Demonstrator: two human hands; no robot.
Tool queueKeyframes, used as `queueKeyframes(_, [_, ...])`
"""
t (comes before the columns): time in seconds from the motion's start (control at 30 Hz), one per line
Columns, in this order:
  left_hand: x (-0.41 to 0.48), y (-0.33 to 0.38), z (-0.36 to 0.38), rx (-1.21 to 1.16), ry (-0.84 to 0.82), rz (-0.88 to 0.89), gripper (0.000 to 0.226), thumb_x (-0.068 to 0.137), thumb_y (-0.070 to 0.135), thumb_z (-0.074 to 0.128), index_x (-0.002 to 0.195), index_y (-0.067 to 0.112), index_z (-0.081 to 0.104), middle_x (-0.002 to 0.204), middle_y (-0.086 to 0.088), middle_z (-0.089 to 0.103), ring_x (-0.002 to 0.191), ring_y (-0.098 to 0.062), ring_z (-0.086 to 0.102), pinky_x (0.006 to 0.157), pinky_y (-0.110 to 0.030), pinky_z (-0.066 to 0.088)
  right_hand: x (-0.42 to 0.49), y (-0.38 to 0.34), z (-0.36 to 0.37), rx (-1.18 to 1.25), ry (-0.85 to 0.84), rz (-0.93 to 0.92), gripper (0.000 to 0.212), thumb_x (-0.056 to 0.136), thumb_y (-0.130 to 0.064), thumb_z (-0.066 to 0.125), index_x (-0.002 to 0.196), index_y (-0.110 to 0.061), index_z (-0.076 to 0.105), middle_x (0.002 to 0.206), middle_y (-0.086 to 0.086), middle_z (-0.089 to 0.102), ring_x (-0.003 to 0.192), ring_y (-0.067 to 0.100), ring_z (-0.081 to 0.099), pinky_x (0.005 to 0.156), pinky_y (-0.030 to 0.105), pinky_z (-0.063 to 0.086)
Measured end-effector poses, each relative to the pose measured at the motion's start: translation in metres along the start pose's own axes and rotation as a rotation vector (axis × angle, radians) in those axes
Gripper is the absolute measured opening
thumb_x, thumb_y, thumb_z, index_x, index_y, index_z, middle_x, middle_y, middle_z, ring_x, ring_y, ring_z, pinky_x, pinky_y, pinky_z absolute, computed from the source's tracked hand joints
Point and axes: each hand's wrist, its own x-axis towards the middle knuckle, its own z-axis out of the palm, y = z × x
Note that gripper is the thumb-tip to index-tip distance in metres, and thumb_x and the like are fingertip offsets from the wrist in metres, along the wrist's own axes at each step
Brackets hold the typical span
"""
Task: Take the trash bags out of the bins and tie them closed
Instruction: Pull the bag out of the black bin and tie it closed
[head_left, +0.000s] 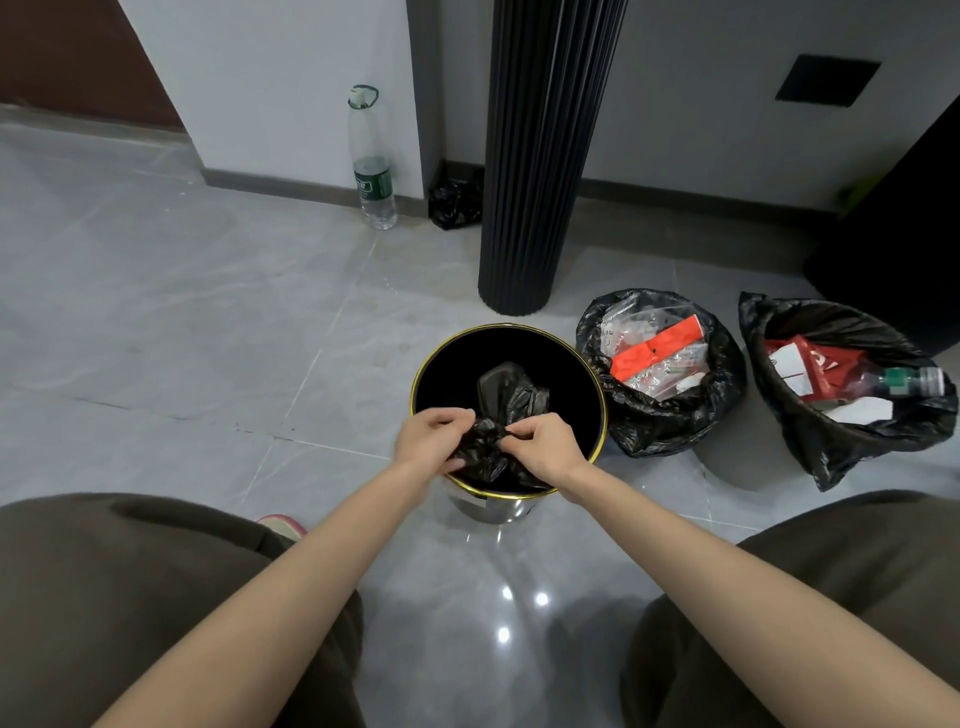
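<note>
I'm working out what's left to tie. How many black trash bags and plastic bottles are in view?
Black trash bags: 4: held bag gripped by left hand and right hand over the gold-rimmed bin; middle bag and far-right bag, open; crumpled bag by the pillar.
Plastic bottles: 2: standing bottle by the wall; capped bottle in the far-right bag.
Total: 6

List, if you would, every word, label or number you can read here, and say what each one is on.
Nothing here can be read for certain.
Green label on the water bottle: white marks, too blurred to read.
Red packet in the far-right trash bag: white print, too blurred to read.
Sticker on the steel bin: too small to read.
</note>
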Motion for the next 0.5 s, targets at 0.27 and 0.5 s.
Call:
queueKeyframes(0.27, [0.007, -0.026, -0.016, 0.046, 0.119, -0.359, 0.073, 0.081, 0.035, 0.07, 0.138, 0.014, 0.03, 0.144, -0.006, 0.027, 0.127, -0.028, 0.038, 0.089, -0.043, 0.051, -0.008, 0.001, 0.004, -0.422, 0.049, -0.175, 0.027, 0.083, 0.012, 0.034, 0.097, -0.01, 0.031, 0.1, 0.013, 0.041, 0.079, 0.029, 0.046, 0.07, 0.038, 0.04])
queueKeyframes(0.5, [0.001, -0.032, -0.007, 0.114, -0.29, -0.503, 0.039, 0.097, 0.036, 0.045, 0.117, 0.003, 0.051, 0.134, -0.013, 0.052, 0.102, -0.031, 0.064, 0.091, -0.04, 0.048, -0.006, 0.003, -0.003, -0.569, 0.029, -0.276, 0.036, 0.078, 0.011, 0.033, 0.103, -0.014, 0.024, 0.077, 0.006, 0.04, 0.072, 0.032, 0.047, 0.06, 0.04, 0.034])
